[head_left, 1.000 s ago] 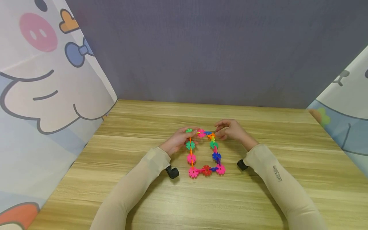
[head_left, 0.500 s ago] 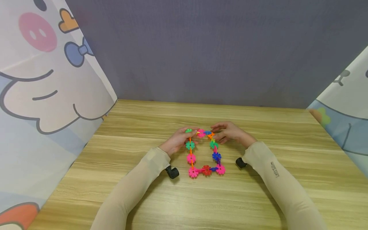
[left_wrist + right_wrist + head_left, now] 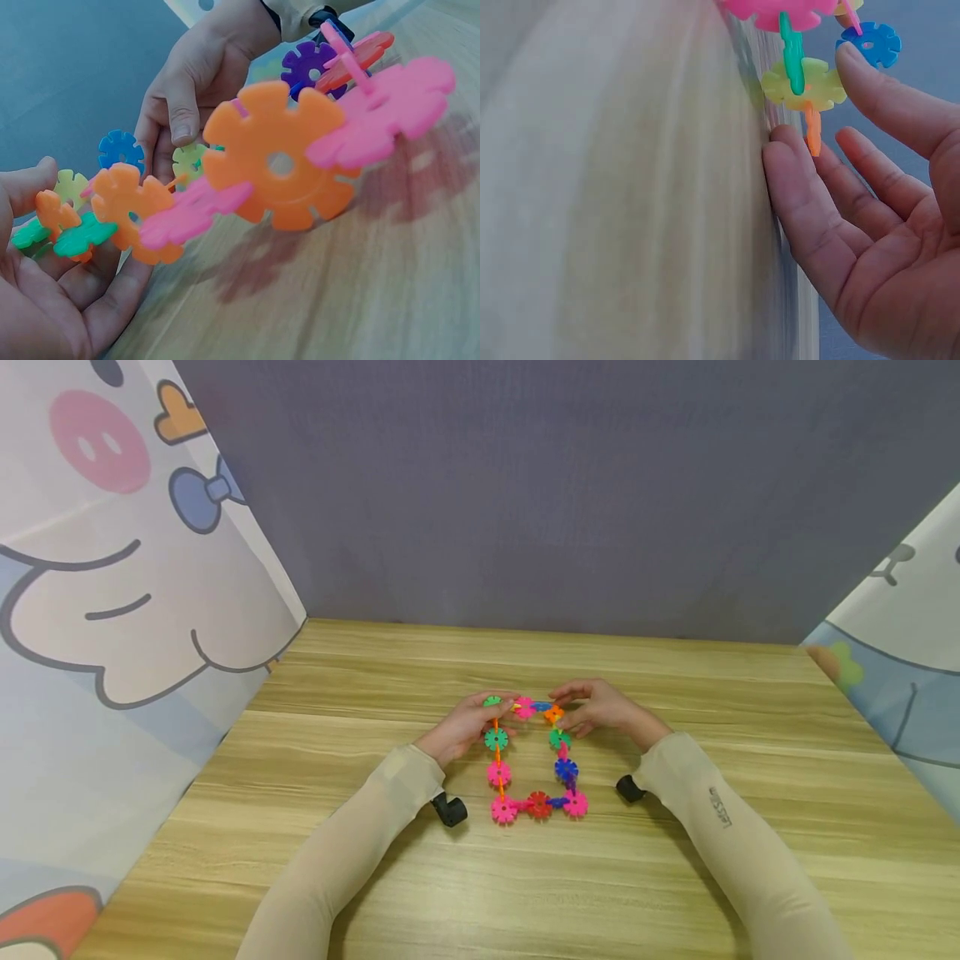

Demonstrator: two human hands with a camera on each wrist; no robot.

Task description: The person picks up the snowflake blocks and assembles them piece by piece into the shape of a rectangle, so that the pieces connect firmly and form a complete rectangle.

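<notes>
A closed loop of interlocking plastic snowflake discs [image 3: 539, 805], in pink, red, blue, green and orange, forms a rough rectangle above the wooden table. My left hand [image 3: 467, 727] holds its far left corner, thumb on top and fingers beneath. At the far right corner, my right hand [image 3: 606, 707] has the orange disc [image 3: 553, 714] between thumb and fingers. In the right wrist view, the thumb lies by a yellow disc [image 3: 781, 86] and the fingertips by an orange disc [image 3: 814, 131]. The left wrist view shows a large orange disc [image 3: 244, 184] close up, with pink discs slotted into it.
The wood-grain table [image 3: 480, 893] runs back to a grey panel [image 3: 525, 502]. Cartoon-printed sheets stand at the left [image 3: 150, 610] and right. A black camera mount [image 3: 450, 811] hangs under the left wrist and another camera mount [image 3: 630, 789] under the right.
My right hand has shifted slightly left and closer around the far right corner. The orange corner disc has turned a little. My left hand has stayed in place.
</notes>
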